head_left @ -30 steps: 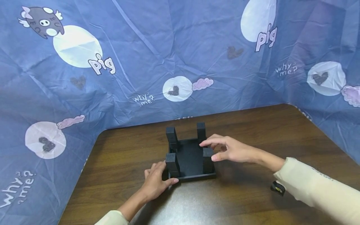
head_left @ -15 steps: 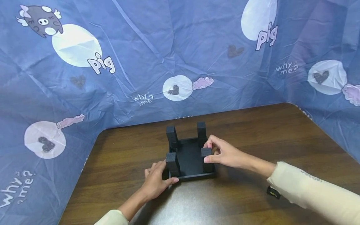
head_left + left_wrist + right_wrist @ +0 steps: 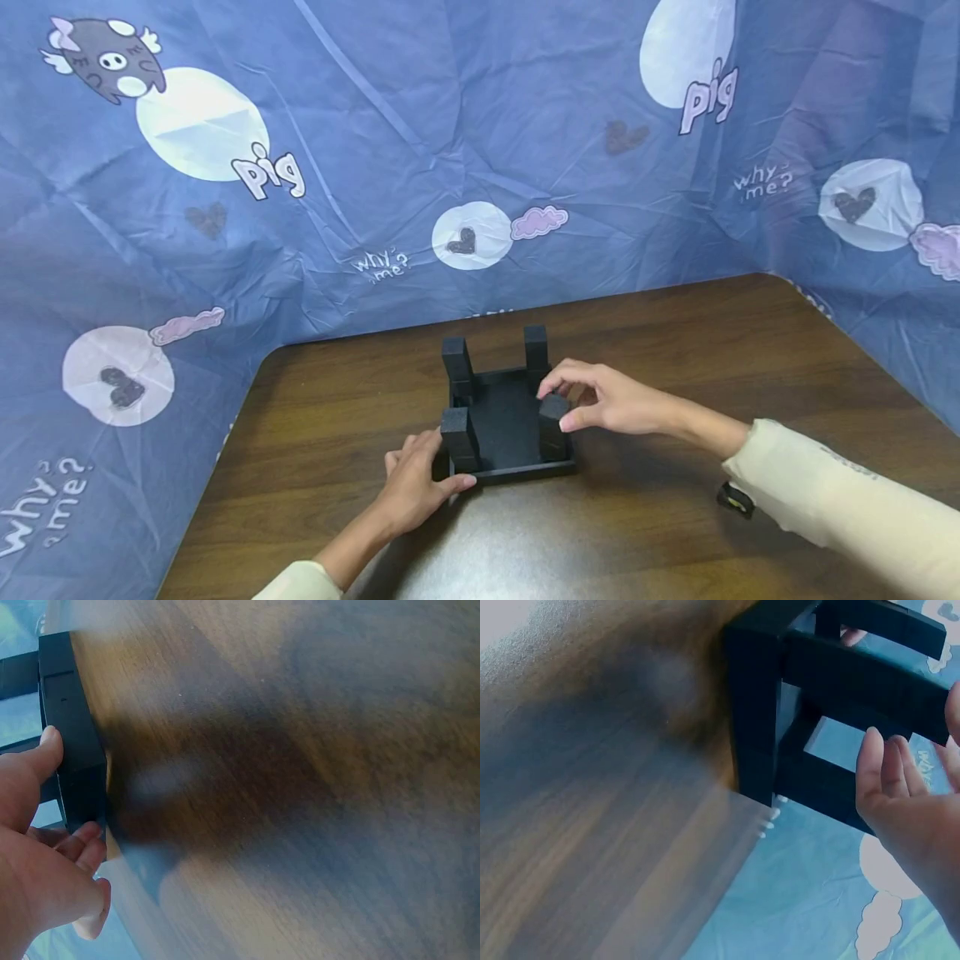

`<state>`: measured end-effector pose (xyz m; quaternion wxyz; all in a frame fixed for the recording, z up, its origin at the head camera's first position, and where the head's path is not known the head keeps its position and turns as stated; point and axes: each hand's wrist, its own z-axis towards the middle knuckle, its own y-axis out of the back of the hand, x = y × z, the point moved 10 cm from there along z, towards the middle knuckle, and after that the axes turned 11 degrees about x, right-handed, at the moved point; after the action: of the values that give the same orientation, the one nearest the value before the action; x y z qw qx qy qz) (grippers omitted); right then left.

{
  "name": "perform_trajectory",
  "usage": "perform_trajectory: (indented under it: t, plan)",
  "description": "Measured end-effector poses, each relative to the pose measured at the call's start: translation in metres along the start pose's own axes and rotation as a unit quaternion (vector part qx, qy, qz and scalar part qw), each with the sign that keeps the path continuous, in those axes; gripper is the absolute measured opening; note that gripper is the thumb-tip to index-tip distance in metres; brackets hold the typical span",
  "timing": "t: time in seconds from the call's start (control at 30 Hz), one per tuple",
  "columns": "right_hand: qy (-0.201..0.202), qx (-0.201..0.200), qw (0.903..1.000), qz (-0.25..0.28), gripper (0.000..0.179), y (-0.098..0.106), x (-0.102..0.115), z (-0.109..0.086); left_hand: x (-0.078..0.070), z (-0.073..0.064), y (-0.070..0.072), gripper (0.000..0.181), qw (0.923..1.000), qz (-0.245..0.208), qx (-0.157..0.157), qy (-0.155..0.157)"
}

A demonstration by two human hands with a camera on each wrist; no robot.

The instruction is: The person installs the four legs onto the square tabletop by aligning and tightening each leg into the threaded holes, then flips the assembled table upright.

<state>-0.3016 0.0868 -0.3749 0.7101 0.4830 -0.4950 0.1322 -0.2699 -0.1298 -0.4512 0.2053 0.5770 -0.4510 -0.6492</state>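
Note:
A small black table (image 3: 506,425) lies upside down on the wooden tabletop, its square legs pointing up. My left hand (image 3: 412,487) grips its near left corner, thumb at the front edge and fingers along the left side. In the left wrist view, the thumb of that hand (image 3: 56,817) lies against the black frame (image 3: 79,742). My right hand (image 3: 611,400) pinches the top of the near right leg (image 3: 553,433) between thumb and fingers. That leg stands turned at an angle to the others. The right wrist view shows the right hand's fingers (image 3: 892,776) around the legs.
The near left leg (image 3: 459,437), far left leg (image 3: 457,362) and far right leg (image 3: 536,346) stand upright. Behind the brown wooden tabletop (image 3: 337,392) hangs a blue printed cloth (image 3: 360,150). A black strap (image 3: 735,500) hangs beneath the right sleeve.
My right hand closed in on the near right leg, turned inward, then rolled back outward. The leg's top has rotated from square-on to angled. My left hand has stayed in place.

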Motion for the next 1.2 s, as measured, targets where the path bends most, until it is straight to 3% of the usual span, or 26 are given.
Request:
perform_trajectory:
  t: [0.23, 0.47, 0.67, 0.87, 1.0, 1.2]
  plan:
    - [-0.015, -0.036, 0.9976, 0.056, 0.040, -0.003, -0.010, 0.002, 0.000, -0.001, 0.000, 0.072, 1.0000, -0.004, 0.000, 0.001]
    - [0.015, -0.004, 0.9998, 0.015, 0.057, 0.008, -0.001, -0.002, 0.000, -0.001, 0.001, 0.073, 1.0000, -0.006, 0.000, 0.001]
    - [0.035, 0.045, 0.9984, 0.001, 0.043, 0.002, 0.004, 0.002, 0.000, -0.001, 0.000, 0.073, 1.0000, -0.009, 0.001, 0.002]
    - [-0.004, 0.017, 0.9998, 0.008, 0.029, -0.002, -0.003, 0.006, 0.001, -0.001, 0.000, 0.072, 0.9999, -0.010, 0.000, 0.000]
    - [-0.019, 0.001, 0.9997, 0.015, 0.036, -0.003, -0.006, 0.005, 0.002, -0.001, -0.001, 0.072, 0.9999, -0.011, 0.002, 0.001]
    - [0.006, 0.041, 0.9991, -0.009, 0.050, 0.000, 0.005, 0.003, 0.002, -0.001, -0.001, 0.073, 1.0000, -0.008, 0.002, 0.001]
